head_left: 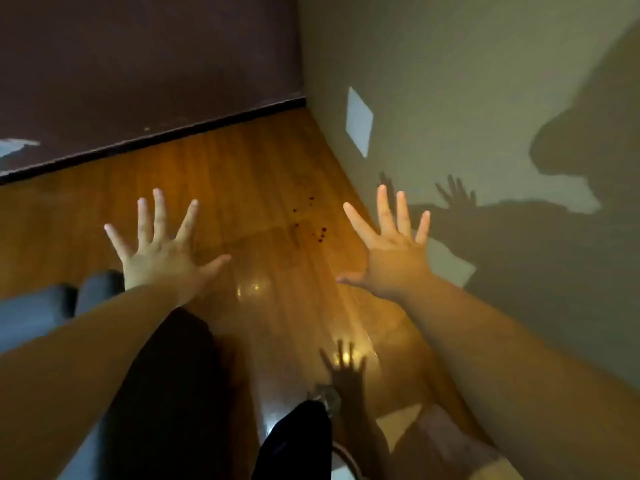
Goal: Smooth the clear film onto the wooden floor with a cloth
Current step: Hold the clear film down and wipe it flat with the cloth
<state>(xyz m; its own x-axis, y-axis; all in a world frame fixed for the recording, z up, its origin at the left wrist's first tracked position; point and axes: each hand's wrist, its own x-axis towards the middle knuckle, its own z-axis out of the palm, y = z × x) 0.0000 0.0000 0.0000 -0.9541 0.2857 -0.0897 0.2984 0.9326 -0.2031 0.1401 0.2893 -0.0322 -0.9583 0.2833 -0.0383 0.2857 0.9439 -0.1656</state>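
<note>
left grip (162, 252): 5 fingers spread wide, holding nothing, above wooden floor (225, 174).
right grip (394, 258): fingers splayed, empty, beside wall (450, 81).
clear film (277, 299): glossy sheet on floor, between both grips.
dark red spots (313, 226): on floor, between the 2 grips.

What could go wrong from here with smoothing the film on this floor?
1. Dark spots mark the floor ahead; film pressed over them would likely trap them.
2. The left hand and right hand are spread and empty, and no cloth is in view; bare fingers may leave prints.
3. A shoe stands on the glossy stretch and could scuff or crease any film there.
</note>
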